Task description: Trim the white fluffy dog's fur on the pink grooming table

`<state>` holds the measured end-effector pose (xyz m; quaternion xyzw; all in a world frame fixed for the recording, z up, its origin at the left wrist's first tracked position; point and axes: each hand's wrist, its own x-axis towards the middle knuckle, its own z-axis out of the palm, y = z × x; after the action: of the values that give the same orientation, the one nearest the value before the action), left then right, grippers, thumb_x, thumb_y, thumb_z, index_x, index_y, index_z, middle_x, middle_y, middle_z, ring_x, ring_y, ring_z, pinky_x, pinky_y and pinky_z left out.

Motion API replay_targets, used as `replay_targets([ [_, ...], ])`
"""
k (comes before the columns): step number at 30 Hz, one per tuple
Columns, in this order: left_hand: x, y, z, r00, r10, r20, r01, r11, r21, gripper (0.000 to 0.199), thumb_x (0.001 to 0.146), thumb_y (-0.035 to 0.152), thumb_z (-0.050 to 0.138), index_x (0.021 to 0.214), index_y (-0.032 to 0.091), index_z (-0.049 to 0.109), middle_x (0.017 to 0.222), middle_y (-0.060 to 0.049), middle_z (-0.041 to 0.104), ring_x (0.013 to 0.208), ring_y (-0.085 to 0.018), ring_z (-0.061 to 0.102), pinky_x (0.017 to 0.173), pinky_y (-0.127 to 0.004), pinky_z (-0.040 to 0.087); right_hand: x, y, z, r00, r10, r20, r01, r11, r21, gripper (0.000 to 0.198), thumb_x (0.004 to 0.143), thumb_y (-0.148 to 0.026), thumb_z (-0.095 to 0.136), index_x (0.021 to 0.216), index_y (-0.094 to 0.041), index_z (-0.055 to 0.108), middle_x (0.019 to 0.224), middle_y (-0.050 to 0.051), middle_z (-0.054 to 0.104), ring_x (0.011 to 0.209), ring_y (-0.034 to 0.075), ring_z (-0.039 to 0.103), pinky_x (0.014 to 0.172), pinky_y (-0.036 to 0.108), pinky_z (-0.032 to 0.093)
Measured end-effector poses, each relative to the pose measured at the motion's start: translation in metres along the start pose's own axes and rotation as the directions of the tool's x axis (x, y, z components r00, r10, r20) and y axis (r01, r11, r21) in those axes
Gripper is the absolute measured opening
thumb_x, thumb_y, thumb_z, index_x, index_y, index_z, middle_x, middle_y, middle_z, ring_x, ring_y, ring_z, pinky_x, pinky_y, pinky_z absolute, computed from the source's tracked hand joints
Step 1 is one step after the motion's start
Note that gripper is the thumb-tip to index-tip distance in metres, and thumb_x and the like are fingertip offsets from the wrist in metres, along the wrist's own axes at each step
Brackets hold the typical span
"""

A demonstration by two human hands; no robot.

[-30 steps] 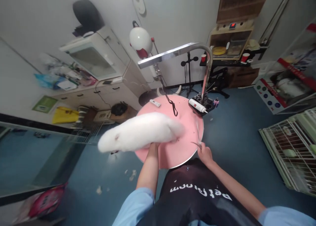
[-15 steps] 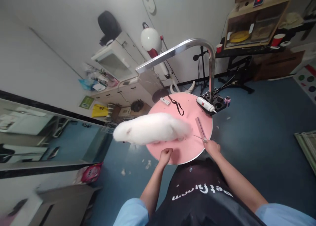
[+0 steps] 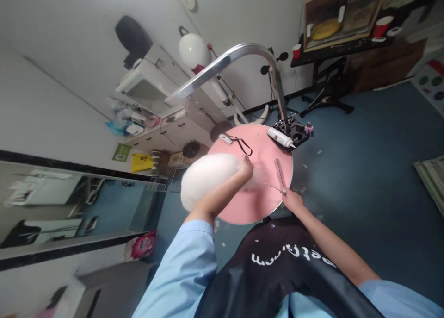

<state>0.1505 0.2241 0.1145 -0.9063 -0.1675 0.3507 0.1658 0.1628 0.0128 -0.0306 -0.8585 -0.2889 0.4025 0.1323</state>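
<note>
A white, fluffy dog (image 3: 211, 172) stands on the round pink table (image 3: 255, 211), its far end at the left and its rear toward the middle. My left hand (image 3: 245, 167) reaches across the dog's side and is closed at its rear; my forearm covers part of the body, and just what the fingers grip is partly hidden. At the table's right edge, my right hand (image 3: 292, 200) holds slim scissors (image 3: 275, 187), their blades directed left toward the dog's rear. Beside them a comb (image 3: 279, 171) lies on the table top.
A metal arm (image 3: 236, 54) arches over the table from a black tool holder (image 3: 297, 135). A white bottle (image 3: 280, 137) rests on that holder. Near the far edge lie a black strap loop (image 3: 245, 146) and a small white device (image 3: 225, 138).
My left hand has moved from the table's near edge up and across to the dog's rear. The dog's head end has shifted and looks turned away. My right hand keeps the scissors.
</note>
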Motion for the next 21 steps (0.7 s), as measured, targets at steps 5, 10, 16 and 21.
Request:
replay_targets([
  [5, 0.006, -0.016, -0.002, 0.995, 0.095, 0.038, -0.094, 0.995, -0.024, 0.017, 0.072, 0.004, 0.06, 0.082, 0.008, 0.072, 0.088, -0.019, 0.072, 0.104, -0.032, 0.061, 0.1, -0.046, 0.033, 0.0, -0.003, 0.001, 1.0, 0.002, -0.023, -0.001, 0.999, 0.043, 0.038, 0.087, -0.021, 0.043, 0.121, -0.015, 0.058, 0.107, 0.016, 0.072, 0.104, 0.029, 0.068, 0.081, 0.034, 0.047],
  [10, 0.006, -0.06, -0.015, 0.995, 0.074, -0.067, -0.081, 0.99, -0.117, 0.034, 0.088, 0.023, 0.045, 0.114, 0.007, 0.061, 0.107, -0.02, 0.07, 0.099, -0.029, 0.065, 0.094, -0.042, 0.043, 0.001, -0.006, 0.004, 1.0, -0.011, -0.01, 0.012, 0.994, 0.105, 0.047, 0.086, -0.023, 0.049, 0.132, -0.021, 0.051, 0.109, 0.013, 0.072, 0.102, 0.027, 0.068, 0.078, 0.031, 0.047],
  [16, 0.009, -0.101, -0.015, 0.966, -0.006, -0.26, -0.116, 0.884, -0.452, 0.041, 0.087, 0.024, 0.043, 0.124, 0.01, 0.053, 0.124, -0.016, 0.063, 0.113, -0.025, 0.06, 0.098, -0.035, 0.046, -0.001, -0.014, 0.009, 0.999, 0.02, -0.028, -0.015, 0.987, 0.158, 0.04, 0.091, -0.029, 0.045, 0.128, -0.019, 0.059, 0.113, 0.017, 0.07, 0.106, 0.029, 0.067, 0.081, 0.033, 0.047],
  [21, 0.005, -0.12, -0.013, 0.939, 0.018, -0.343, -0.227, 0.781, -0.582, 0.042, 0.078, 0.037, 0.057, 0.114, 0.014, 0.062, 0.111, -0.009, 0.069, 0.102, -0.024, 0.063, 0.096, -0.035, 0.048, -0.006, -0.019, 0.006, 0.999, 0.052, -0.016, -0.048, 0.982, 0.181, 0.04, 0.093, -0.036, 0.042, 0.106, -0.008, 0.069, 0.107, 0.026, 0.069, 0.103, 0.034, 0.067, 0.081, 0.039, 0.047],
])
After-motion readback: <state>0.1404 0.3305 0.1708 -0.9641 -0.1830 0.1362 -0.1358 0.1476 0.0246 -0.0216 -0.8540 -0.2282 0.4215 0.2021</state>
